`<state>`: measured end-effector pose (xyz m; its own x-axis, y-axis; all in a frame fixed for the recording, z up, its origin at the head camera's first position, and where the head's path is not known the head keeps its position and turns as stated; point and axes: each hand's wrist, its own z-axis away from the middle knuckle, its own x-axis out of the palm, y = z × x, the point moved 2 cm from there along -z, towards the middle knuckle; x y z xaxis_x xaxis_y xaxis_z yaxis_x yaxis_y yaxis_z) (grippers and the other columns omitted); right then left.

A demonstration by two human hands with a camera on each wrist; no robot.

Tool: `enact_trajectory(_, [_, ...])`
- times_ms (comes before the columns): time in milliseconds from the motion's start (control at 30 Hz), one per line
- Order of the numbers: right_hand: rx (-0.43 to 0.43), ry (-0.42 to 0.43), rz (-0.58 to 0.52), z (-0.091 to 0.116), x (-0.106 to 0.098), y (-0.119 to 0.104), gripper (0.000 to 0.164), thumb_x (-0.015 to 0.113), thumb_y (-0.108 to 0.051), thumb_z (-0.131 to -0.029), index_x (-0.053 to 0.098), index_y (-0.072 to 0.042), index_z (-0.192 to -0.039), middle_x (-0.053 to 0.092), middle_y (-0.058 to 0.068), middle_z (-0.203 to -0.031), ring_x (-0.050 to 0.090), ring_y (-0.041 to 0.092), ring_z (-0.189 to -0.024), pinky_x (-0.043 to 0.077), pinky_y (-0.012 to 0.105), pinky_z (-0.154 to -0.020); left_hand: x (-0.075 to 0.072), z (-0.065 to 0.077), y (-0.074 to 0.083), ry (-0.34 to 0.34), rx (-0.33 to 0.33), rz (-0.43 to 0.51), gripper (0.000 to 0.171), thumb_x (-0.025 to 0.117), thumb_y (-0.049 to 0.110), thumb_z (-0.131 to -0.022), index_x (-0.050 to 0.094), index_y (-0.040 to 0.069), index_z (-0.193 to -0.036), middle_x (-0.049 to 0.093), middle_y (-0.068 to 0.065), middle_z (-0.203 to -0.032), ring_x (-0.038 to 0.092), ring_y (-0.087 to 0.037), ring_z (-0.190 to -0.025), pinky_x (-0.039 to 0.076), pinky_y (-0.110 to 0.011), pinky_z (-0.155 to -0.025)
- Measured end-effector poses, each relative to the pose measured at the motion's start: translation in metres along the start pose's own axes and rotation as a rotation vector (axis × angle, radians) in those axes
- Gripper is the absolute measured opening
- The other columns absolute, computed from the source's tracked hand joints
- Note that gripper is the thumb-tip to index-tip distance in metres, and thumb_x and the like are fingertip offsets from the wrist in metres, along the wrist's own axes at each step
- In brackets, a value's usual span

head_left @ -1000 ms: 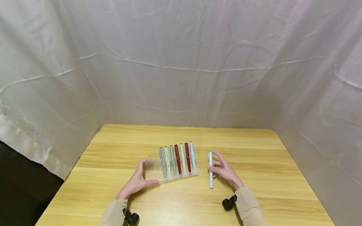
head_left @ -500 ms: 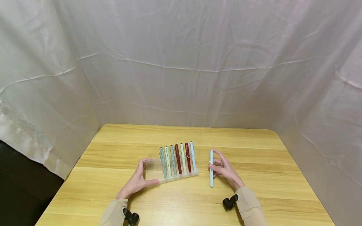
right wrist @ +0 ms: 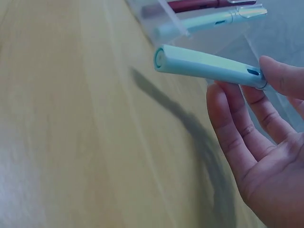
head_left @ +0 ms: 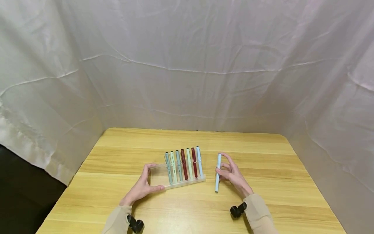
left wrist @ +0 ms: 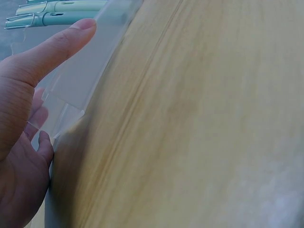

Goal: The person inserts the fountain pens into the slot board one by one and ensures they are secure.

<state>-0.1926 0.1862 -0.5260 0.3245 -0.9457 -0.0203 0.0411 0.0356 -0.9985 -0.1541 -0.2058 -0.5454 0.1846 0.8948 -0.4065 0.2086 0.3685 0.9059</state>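
Observation:
My left hand (head_left: 142, 188) grips the left end of a clear plastic pen holder (head_left: 184, 184), thumb along its front edge and fingers behind. Several capped pens lean side by side in it: grey-green (head_left: 169, 172), pale green, dark red (head_left: 184, 169) and, at the right end, a light blue pen (head_left: 200, 165). Its left part holds no pen. Just right of the holder, my right hand (head_left: 234, 177) pinches another light blue pen (head_left: 217, 184) between thumb and fingers. In the right wrist view this pen (right wrist: 204, 64) is raised over the table, its flat end pointing away from the palm.
The wooden table (head_left: 187, 211) reaches to pale curtains (head_left: 187, 97) at the back and sides. A dark area (head_left: 23, 188) lies beyond its left edge. Black wrist cameras (head_left: 237, 210) sit on both beige sleeves.
The right hand has lifted the light blue pen slightly away from me and tilted it, its lower end swinging left. The left hand and the holder stay put.

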Motion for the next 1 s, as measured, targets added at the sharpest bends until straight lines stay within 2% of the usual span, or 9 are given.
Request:
enact_trajectory(300, [-0.078,0.003,0.037,0.0,0.007,-0.013,0.08,0.066,-0.008,-0.096,0.017,-0.016,-0.158,0.064,0.006,-0.099,0.069,0.015,-0.074,0.065,0.041,-0.073,-0.001,0.0,0.001,0.0,-0.018,-0.007,0.099,0.092,0.024,-0.07,0.029,0.007,-0.145,0.031,-0.02,-0.154,0.021,-0.042,-0.152,0.008,-0.064,-0.127])
enact_trajectory(467, [-0.13,-0.002,0.037,-0.002,0.012,-0.02,0.078,0.066,-0.005,-0.095,0.021,-0.019,-0.156,0.062,0.01,-0.099,0.073,0.016,-0.075,0.065,0.048,-0.074,0.0,0.0,-0.001,0.0,-0.016,-0.021,0.099,0.092,0.025,-0.071,0.029,0.006,-0.145,0.031,-0.021,-0.154,0.021,-0.043,-0.151,0.008,-0.064,-0.126])
enact_trajectory(667, [-0.183,-0.035,0.045,-0.004,0.019,-0.026,0.079,0.066,0.0,-0.093,0.02,-0.015,-0.156,0.061,0.016,-0.102,0.075,0.016,-0.079,0.063,0.057,-0.078,0.0,0.0,0.0,0.008,0.0,-0.031,0.097,0.091,0.026,-0.072,0.03,0.007,-0.145,0.033,-0.021,-0.153,0.023,-0.045,-0.15,0.009,-0.065,-0.125])
enact_trajectory(833, [-0.195,-0.044,0.058,-0.005,0.025,-0.034,0.08,0.066,0.001,-0.093,0.02,-0.012,-0.156,0.057,0.022,-0.105,0.076,0.016,-0.079,0.064,0.053,-0.079,0.001,0.0,0.001,0.015,0.011,-0.026,0.095,0.092,0.024,-0.071,0.032,0.008,-0.144,0.034,-0.02,-0.152,0.024,-0.045,-0.149,0.009,-0.066,-0.125])
enact_trajectory(1000, [-0.177,-0.033,0.069,-0.006,0.032,-0.042,0.079,0.067,0.0,-0.092,0.021,-0.013,-0.155,0.057,0.019,-0.107,0.076,0.018,-0.081,0.064,0.05,-0.081,0.001,0.001,0.001,0.017,0.012,-0.02,0.094,0.092,0.022,-0.071,0.033,0.008,-0.143,0.035,-0.02,-0.151,0.025,-0.044,-0.149,0.009,-0.065,-0.125])
